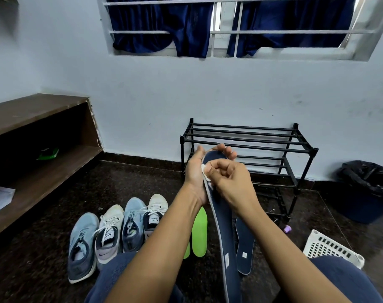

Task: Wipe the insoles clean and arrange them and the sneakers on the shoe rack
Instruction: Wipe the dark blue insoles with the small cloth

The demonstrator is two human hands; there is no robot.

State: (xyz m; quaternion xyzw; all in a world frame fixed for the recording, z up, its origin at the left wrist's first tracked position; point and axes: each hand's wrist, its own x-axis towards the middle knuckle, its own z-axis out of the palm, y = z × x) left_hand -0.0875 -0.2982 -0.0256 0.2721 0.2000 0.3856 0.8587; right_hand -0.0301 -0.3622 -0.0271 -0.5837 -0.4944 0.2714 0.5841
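Note:
My left hand (196, 171) grips the toe end of a long navy insole (224, 217) that stands upright in front of me. My right hand (229, 179) pinches a small white wipe (204, 168) against the insole's upper part. A second navy insole (245, 246) lies on the dark floor to the right. Two green insoles (199, 231) lie on the floor behind my left forearm. Several sneakers stand in a row at the left, light blue ones (82, 243) and white ones (109, 232). The black shoe rack (252, 145) stands empty against the wall.
A white plastic basket (330, 248) sits at the right by my knee. A dark bin lined with a black bag (370, 189) stands at the far right. A brown wooden shelf (37, 136) runs along the left wall. A small purple object (287, 228) lies near the rack.

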